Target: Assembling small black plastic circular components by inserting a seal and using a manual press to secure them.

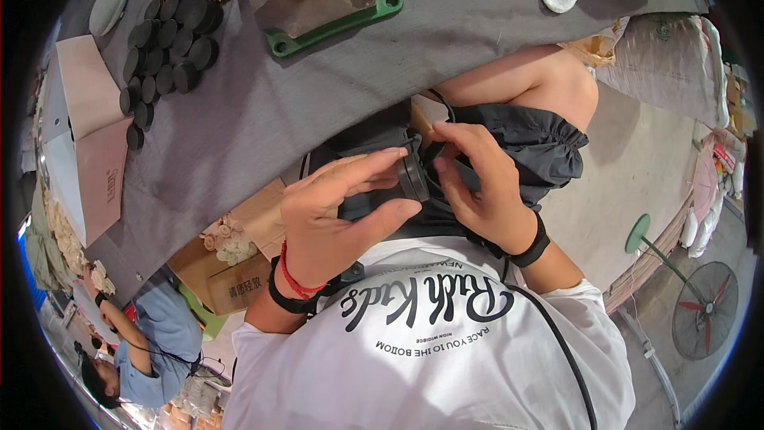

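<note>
**Q:** where's the piece sitting vs your hands right now?

**Me:** The small round black disc [413, 177] isn't on the tabletop at all. It's down over my lap, below the near edge of the grey cloth-covered table [263, 119], pinched between both hands. It stands on edge, flat faces pointing left and right.

**Q:** who's got the grip?

**Me:** My left hand [338, 211] is curled, thumb under and fingers over its left face. My right hand [477, 183] closes fingertips on the right side. Both touch it, so neither is nearer. The pile of matching black discs [163, 52] lies well apart, toward the table's far left corner.
</note>
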Motion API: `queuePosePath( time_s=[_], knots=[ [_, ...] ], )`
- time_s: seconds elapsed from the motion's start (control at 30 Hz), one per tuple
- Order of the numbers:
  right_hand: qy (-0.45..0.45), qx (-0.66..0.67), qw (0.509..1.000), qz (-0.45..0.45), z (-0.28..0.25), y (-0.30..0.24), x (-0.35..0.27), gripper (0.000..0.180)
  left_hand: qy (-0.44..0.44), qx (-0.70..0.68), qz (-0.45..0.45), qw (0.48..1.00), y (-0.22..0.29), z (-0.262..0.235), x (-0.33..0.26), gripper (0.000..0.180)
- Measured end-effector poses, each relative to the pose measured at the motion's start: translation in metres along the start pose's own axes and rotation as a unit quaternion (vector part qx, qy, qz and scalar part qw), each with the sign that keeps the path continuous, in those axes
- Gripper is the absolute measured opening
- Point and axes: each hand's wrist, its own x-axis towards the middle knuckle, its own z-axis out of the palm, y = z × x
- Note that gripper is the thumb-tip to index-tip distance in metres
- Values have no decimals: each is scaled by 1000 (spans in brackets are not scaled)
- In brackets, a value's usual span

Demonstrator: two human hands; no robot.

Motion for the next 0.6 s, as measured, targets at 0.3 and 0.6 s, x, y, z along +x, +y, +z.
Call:
queuePosePath(
  time_s=[0.3, 0.6],
  knots=[
    [14, -13, 999, 27, 4, -2, -2, 47, -14, 0, -2, 1000, -1, 0, 0, 48],
    [-29, -37, 999, 16, 0, -3, -2, 46, 69, 106, 58, 990, 5, -18, 9, 38]
  ],
)
